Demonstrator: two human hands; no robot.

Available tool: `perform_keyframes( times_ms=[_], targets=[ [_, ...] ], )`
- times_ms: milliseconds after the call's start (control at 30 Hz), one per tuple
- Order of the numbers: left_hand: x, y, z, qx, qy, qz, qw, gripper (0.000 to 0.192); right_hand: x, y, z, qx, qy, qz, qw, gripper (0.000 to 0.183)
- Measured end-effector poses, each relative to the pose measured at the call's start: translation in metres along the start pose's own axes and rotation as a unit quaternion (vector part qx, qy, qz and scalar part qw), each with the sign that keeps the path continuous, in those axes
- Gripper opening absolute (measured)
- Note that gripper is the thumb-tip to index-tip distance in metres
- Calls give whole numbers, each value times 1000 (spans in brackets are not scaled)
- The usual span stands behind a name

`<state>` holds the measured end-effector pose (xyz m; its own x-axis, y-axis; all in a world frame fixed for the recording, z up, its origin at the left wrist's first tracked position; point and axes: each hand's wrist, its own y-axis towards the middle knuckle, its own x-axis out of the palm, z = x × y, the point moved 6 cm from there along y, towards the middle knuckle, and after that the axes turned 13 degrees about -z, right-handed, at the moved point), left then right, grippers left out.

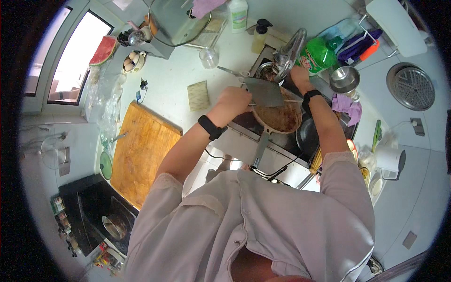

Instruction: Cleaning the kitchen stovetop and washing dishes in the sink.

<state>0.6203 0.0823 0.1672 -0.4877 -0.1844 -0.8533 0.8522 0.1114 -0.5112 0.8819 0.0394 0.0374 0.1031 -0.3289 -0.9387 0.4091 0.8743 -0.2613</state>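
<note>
My left hand [234, 100] is closed at the left edge of a broad grey blade that looks like a kitchen cleaver [264, 91]. The blade lies flat above the far part of a frying pan [278, 118], whose inside is coated with brown residue. Beyond the blade, a metal sink strainer [268, 71] holds dark scraps. My right hand [300, 75] is beside the curved metal faucet [290, 56], close to a green plastic bottle [317, 56]. Its fingers are partly hidden, so what they touch is unclear. Scissors-like grey loops [243, 74] lie just left of the strainer.
A wooden cutting board [148, 151] and a woven pad [198, 96] are on the left counter. Behind them stand a clear cup [209, 57] and a soap pump bottle [260, 37]. A dark pan [308, 134] and a purple cloth [347, 107] are at the right.
</note>
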Motion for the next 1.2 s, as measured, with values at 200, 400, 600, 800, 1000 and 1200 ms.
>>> perform_keyframes(
  times_ms=[200,400,600,800,1000,1200],
  targets=[
    [4,8,-1,5,-1,-1,1000,40,-45,-39,-41,-51,50,194,978,22],
    [10,12,-1,-3,-10,-13,1000,37,-15,-107,-109,-189,444,11,876,39],
    [6,12,2,-7,-9,3,1000,35,-6,-113,-118,-143,465,6,874,50],
    [6,11,11,-4,4,10,1000,36,2,-113,-116,-76,444,18,893,43],
    [6,2,17,2,20,25,999,33,-27,-112,-102,-44,419,94,902,23],
    [0,4,29,3,45,45,998,20,-36,-98,-89,-40,412,126,902,18]
  ],
)
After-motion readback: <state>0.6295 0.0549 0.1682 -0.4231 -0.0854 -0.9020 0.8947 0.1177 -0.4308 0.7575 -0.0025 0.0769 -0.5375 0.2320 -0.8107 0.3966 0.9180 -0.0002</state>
